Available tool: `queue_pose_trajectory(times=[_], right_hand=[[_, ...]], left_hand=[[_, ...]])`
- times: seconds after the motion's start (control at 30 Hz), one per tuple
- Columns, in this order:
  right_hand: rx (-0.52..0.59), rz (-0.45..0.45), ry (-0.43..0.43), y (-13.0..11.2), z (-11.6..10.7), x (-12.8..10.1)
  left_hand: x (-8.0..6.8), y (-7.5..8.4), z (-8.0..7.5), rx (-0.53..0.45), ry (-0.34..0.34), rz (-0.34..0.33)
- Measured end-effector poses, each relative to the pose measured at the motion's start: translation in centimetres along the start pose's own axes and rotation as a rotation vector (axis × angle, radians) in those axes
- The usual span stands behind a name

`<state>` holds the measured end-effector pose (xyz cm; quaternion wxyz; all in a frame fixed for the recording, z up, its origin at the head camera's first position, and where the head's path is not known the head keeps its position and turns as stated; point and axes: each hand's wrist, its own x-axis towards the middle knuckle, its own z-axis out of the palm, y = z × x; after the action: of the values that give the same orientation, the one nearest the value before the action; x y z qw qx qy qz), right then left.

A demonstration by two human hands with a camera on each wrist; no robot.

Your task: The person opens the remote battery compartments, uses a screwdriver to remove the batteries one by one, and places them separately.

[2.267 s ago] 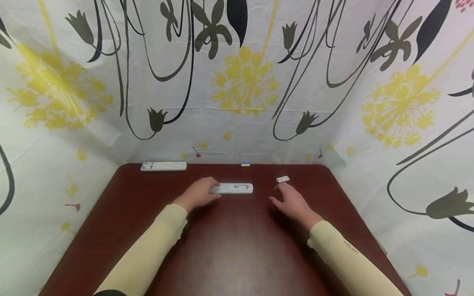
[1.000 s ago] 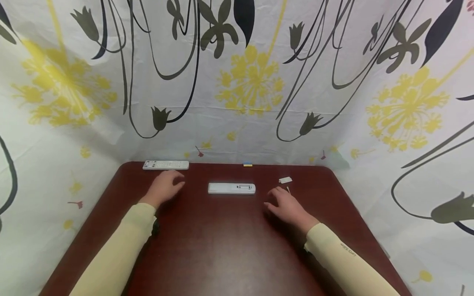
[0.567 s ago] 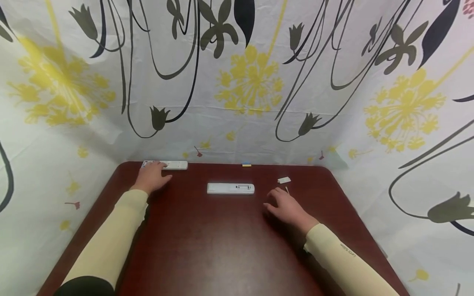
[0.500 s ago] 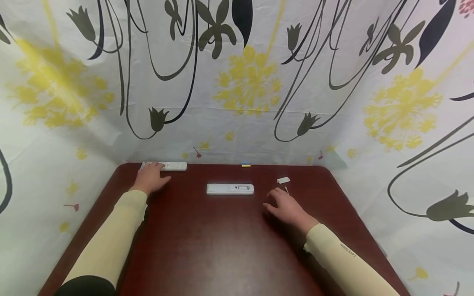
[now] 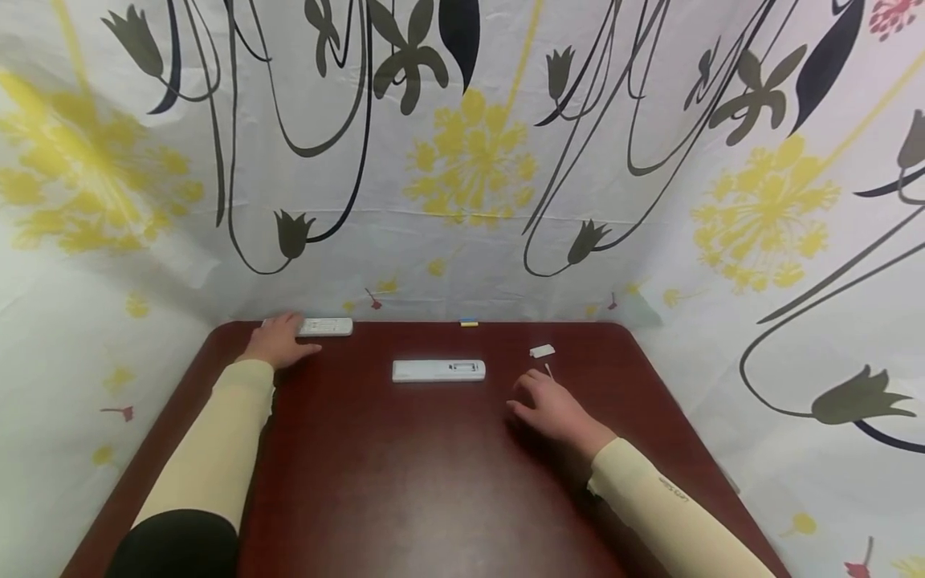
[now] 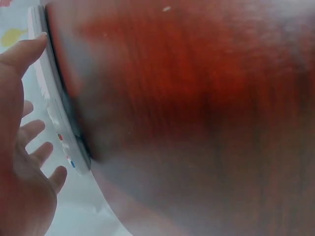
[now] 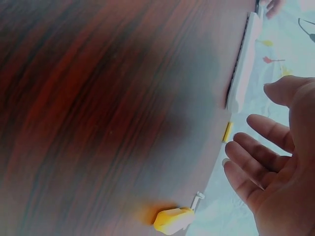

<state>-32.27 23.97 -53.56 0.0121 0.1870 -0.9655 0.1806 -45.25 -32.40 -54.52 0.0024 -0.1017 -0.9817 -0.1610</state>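
- My left sleeve (image 5: 217, 449), cream with a black band near the bottom edge, runs up to my left hand (image 5: 275, 341) at the far left corner of the table (image 5: 376, 498).
- That hand lies over the left end of the buttoned remote (image 5: 328, 327), its fingers loosely spread, not clenched; the thumb stands out toward the right. Whether my fingertips press on it, I cannot tell.
- The buttoned remote sits by the table's far edge, button side up, its right end showing past my hand.
- Right of it and nearer me, the second remote (image 5: 438, 370) lies back up, the slot near its right end uncovered.
- Beyond that, at the far edge, is a small blue-and-yellow item (image 5: 469, 323).
- My right hand (image 5: 552, 408) hangs with relaxed, slightly bent fingers and holds nothing.
- Just past its fingertips lie a thin pale stick (image 5: 549, 371), partly hidden by the hand, and a small white piece (image 5: 542, 351).
- Flower-printed cloth (image 5: 499, 48) hangs behind and on both sides.
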Motion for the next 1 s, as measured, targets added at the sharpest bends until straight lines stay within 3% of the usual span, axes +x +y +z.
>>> queue_pose_trajectory(times=[0.23, 0.63, 1.0], right_hand=[[0.014, 0.03, -0.024, -0.23, -0.1, -0.2], [0.012, 0.035, -0.024, -0.5, -0.15, -0.5], [0.018, 0.056, -0.029, -0.57, -0.29, -0.6]], left_hand=[[0.56, -0.68, -0.31, 0.015, -0.021, -0.006], [0.68, -0.39, -0.2, 0.019, -0.072, -0.056], [0.08, -0.32, -0.52, 0.055, -0.026, -0.031]])
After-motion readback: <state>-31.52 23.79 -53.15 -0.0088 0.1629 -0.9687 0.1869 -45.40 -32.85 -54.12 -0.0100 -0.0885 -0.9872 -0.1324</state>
